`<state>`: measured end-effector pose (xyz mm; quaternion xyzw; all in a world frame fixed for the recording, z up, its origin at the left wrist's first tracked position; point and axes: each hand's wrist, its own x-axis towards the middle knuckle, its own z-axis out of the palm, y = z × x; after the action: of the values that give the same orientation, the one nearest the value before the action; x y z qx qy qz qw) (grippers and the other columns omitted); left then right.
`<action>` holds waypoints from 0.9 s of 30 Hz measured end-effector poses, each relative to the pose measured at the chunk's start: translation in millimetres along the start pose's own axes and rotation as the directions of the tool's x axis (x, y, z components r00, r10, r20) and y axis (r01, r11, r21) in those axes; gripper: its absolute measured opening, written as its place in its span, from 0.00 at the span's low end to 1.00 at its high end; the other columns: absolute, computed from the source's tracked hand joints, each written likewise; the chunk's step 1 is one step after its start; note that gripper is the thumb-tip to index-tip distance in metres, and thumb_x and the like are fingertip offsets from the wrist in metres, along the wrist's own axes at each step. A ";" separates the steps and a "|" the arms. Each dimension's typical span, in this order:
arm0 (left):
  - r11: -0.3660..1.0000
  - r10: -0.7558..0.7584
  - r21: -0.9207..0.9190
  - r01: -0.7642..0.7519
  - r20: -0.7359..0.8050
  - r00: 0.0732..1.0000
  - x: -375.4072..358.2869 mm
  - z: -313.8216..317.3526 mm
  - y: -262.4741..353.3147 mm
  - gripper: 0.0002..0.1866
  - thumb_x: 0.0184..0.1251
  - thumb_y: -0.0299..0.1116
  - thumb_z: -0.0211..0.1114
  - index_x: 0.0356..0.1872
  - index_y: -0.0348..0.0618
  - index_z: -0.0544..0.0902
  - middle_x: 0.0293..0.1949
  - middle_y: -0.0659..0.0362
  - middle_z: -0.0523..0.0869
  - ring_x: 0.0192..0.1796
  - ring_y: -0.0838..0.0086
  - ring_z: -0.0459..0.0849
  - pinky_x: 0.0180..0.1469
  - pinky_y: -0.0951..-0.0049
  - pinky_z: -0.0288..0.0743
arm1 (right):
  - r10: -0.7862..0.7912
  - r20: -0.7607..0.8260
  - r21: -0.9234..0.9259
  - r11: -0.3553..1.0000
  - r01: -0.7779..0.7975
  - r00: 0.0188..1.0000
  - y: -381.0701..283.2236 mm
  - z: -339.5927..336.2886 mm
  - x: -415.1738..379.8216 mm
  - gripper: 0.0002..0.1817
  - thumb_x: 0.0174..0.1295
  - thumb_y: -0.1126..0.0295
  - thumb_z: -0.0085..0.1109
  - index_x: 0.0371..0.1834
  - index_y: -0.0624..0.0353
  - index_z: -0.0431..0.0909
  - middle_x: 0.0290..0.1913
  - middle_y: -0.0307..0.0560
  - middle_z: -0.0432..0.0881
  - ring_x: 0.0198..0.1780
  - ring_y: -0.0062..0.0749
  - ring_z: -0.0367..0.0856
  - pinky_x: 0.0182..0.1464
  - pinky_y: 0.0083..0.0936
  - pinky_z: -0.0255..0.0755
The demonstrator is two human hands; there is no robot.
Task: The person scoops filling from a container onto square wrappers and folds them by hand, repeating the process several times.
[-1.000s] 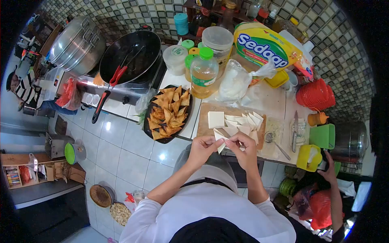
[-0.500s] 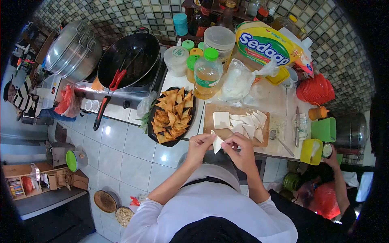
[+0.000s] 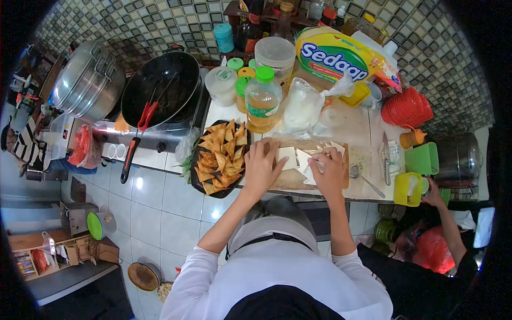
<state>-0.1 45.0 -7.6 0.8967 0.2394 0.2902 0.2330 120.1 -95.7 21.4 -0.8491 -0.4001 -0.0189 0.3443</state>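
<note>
My left hand rests at the left side of the wooden cutting board, fingers spread. Its thumb lies by a stack of square white wrappers. Over the board's right half is my right hand, fingers bent and closed on a folded white wrapper among other triangular ones. The fingers partly hide these triangles. Left of the board, golden-brown fried triangles fill a black plate, close to my left hand.
A black wok with red-handled tongs sits on the stove. An oil bottle and a bag of white powder stand behind the board. On the right lie a spoon and knife, near another person's hand.
My hands have moved apart and forward onto the board. My left hand has let go of the folded wrapper and spread out; my right hand is now over the triangles. The view has shifted slightly.
</note>
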 end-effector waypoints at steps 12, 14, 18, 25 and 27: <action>0.993 0.106 -0.027 -0.112 -0.167 0.980 -4.5 -3.8 -4.8 0.09 0.48 0.31 0.67 0.31 0.42 0.80 0.36 0.59 0.80 0.43 0.62 0.75 0.46 0.64 0.64 | 0.163 -0.235 -0.443 0.860 -0.255 0.958 57.4 -76.3 -40.1 0.21 0.53 0.58 0.60 0.50 0.49 0.74 0.46 0.51 0.71 0.51 0.46 0.68 0.51 0.37 0.64; 0.985 0.081 -0.136 -0.105 -0.175 0.981 -6.3 -2.6 -8.7 0.08 0.51 0.30 0.67 0.31 0.41 0.80 0.33 0.60 0.80 0.39 0.65 0.76 0.43 0.67 0.66 | 0.267 -0.230 -0.581 0.734 -0.352 0.936 82.0 -90.1 -59.0 0.26 0.53 0.56 0.59 0.56 0.47 0.68 0.47 0.52 0.72 0.51 0.49 0.69 0.49 0.39 0.65; 0.541 -0.325 -0.813 0.216 0.035 0.945 -16.8 -4.8 1.6 0.05 0.59 0.25 0.62 0.36 0.39 0.76 0.33 0.62 0.79 0.32 0.77 0.77 0.35 0.78 0.71 | 0.618 -0.140 -0.559 0.595 -0.577 0.773 132.6 -109.5 -86.4 0.35 0.54 0.53 0.58 0.65 0.41 0.55 0.49 0.55 0.73 0.46 0.52 0.74 0.44 0.43 0.68; -0.159 -0.345 -0.804 0.574 0.590 0.730 -28.3 -13.9 43.7 0.10 0.68 0.33 0.54 0.44 0.39 0.74 0.35 0.60 0.82 0.33 0.77 0.82 0.31 0.76 0.78 | 0.699 0.103 -0.507 0.649 -0.567 0.708 141.3 -141.8 -77.6 0.27 0.51 0.57 0.61 0.54 0.50 0.67 0.31 0.52 0.80 0.32 0.43 0.79 0.35 0.39 0.69; -0.133 -0.311 -0.764 0.632 0.637 0.705 -40.3 -14.1 61.5 0.11 0.67 0.32 0.54 0.46 0.37 0.76 0.35 0.59 0.82 0.34 0.76 0.82 0.34 0.78 0.77 | 0.564 0.086 -0.309 0.799 -0.516 0.822 123.2 -149.6 -64.2 0.16 0.53 0.61 0.61 0.42 0.57 0.74 0.23 0.50 0.79 0.29 0.41 0.78 0.31 0.33 0.68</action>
<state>-19.8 -21.6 20.4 0.3748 0.2618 0.1514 0.8764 198.2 -282.7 45.4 -0.9651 -0.1627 0.0997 0.1795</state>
